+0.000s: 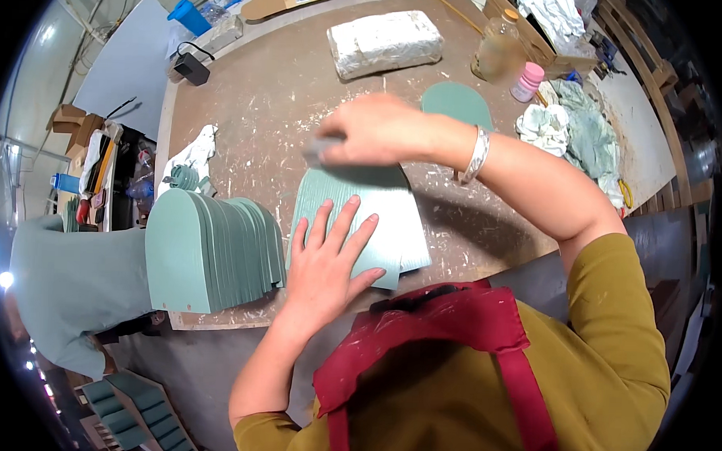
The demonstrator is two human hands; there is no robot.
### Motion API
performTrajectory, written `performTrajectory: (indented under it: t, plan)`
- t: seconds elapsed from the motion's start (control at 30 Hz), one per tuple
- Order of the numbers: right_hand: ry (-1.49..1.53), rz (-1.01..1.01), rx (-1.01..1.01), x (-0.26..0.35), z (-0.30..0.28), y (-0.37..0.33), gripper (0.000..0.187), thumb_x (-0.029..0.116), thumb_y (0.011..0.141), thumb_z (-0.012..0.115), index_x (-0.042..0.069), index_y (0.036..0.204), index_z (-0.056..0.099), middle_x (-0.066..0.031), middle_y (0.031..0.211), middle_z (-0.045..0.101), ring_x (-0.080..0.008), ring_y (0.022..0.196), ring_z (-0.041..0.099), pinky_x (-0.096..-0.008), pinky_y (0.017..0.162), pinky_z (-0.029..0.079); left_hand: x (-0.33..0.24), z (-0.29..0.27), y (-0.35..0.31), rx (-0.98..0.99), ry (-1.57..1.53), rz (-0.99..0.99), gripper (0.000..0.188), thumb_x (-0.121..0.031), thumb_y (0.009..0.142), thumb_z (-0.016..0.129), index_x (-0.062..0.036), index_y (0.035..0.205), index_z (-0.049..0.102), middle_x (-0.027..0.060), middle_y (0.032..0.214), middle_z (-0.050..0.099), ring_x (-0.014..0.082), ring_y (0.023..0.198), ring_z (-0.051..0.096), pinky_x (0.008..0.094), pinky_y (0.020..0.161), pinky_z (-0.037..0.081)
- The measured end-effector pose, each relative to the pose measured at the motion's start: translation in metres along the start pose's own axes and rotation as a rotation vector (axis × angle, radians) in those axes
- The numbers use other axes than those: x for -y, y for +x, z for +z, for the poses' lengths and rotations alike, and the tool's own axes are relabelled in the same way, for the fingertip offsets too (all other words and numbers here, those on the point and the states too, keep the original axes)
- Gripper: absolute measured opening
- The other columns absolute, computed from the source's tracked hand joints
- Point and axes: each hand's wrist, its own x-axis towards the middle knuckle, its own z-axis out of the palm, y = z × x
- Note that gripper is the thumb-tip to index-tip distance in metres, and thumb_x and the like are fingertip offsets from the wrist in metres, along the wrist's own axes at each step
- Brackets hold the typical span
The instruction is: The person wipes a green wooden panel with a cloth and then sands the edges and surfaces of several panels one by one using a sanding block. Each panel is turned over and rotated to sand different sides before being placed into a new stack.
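My left hand [328,260] lies flat with its fingers spread on a pale green arch-topped panel [310,200] with a finely ribbed surface. Under that panel, the edge of another panel [416,247] sticks out on the right. My right hand [372,130], blurred by motion, is closed at the panel's rounded top. Its fingers hold a small grey piece [319,150], too smeared to name. To the left of my left hand stands a tight row of similar green arched panels [181,251] on edge.
A wrapped white block [385,43] lies on the brown worktable [246,86], beyond my hands. Farther right are a green rounded panel [458,103], a jar [497,47], a pink bottle [527,82] and crumpled cloths [575,126]. A person in a grey-green top [81,279] is at the left.
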Motion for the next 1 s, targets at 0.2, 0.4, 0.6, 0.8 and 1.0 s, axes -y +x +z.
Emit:
performTrajectory:
  t: [0.2, 0.4, 0.6, 0.8, 1.0]
  plan:
    - [0.0, 0.309, 0.1, -0.059, 0.001, -0.007, 0.047, 0.044, 0.083, 0.061, 0.007, 0.11, 0.072, -0.0198, 0.102, 0.071, -0.0352, 0.098, 0.067, -0.0428, 0.089, 0.052, -0.004, -0.003, 0.005, 0.003, 0.028, 0.013, 0.069, -0.045, 0.083, 0.069, -0.0223, 0.144, 0.047, 0.0089, 0.155, 0.034, 0.0393, 0.14, 0.031, 0.059, 0.111, 0.025]
    - [0.079, 0.297, 0.24, -0.063, -0.004, -0.017, 0.057, 0.048, 0.087, 0.06, 0.005, 0.123, 0.065, -0.02, 0.119, 0.066, -0.0355, 0.11, 0.063, -0.0418, 0.095, 0.049, -0.008, -0.002, 0.004, 0.045, 0.036, -0.013, 0.069, -0.049, 0.087, 0.061, -0.019, 0.147, 0.044, 0.0097, 0.159, 0.028, 0.0409, 0.143, 0.026, 0.0578, 0.113, 0.021]
    - [0.293, -0.108, -0.182, -0.04, 0.015, -0.041, 0.052, 0.048, 0.087, 0.06, 0.009, 0.12, 0.067, -0.0184, 0.108, 0.068, -0.0368, 0.101, 0.064, -0.0432, 0.088, 0.051, -0.01, -0.004, 0.002, 0.051, 0.033, -0.055, 0.068, -0.047, 0.089, 0.06, -0.018, 0.147, 0.043, 0.0096, 0.159, 0.027, 0.0408, 0.143, 0.025, 0.0573, 0.114, 0.019]
    - [0.165, 0.09, -0.297, -0.08, 0.027, -0.073, 0.047, 0.043, 0.09, 0.062, 0.01, 0.123, 0.063, -0.0161, 0.122, 0.061, -0.0342, 0.114, 0.059, -0.0427, 0.094, 0.049, -0.014, -0.002, 0.006, 0.034, 0.047, -0.077, 0.067, -0.047, 0.09, 0.058, -0.0167, 0.148, 0.042, 0.0098, 0.159, 0.027, 0.0406, 0.144, 0.024, 0.0568, 0.115, 0.018]
    - [0.219, 0.099, -0.343, -0.061, 0.04, -0.104, 0.05, 0.039, 0.089, 0.065, 0.012, 0.131, 0.059, -0.0191, 0.137, 0.052, -0.0378, 0.123, 0.053, -0.0429, 0.102, 0.045, -0.018, -0.001, 0.003, 0.051, 0.027, -0.116, 0.068, -0.046, 0.091, 0.057, -0.0172, 0.149, 0.039, 0.0096, 0.16, 0.025, 0.0398, 0.145, 0.021, 0.0563, 0.115, 0.016]
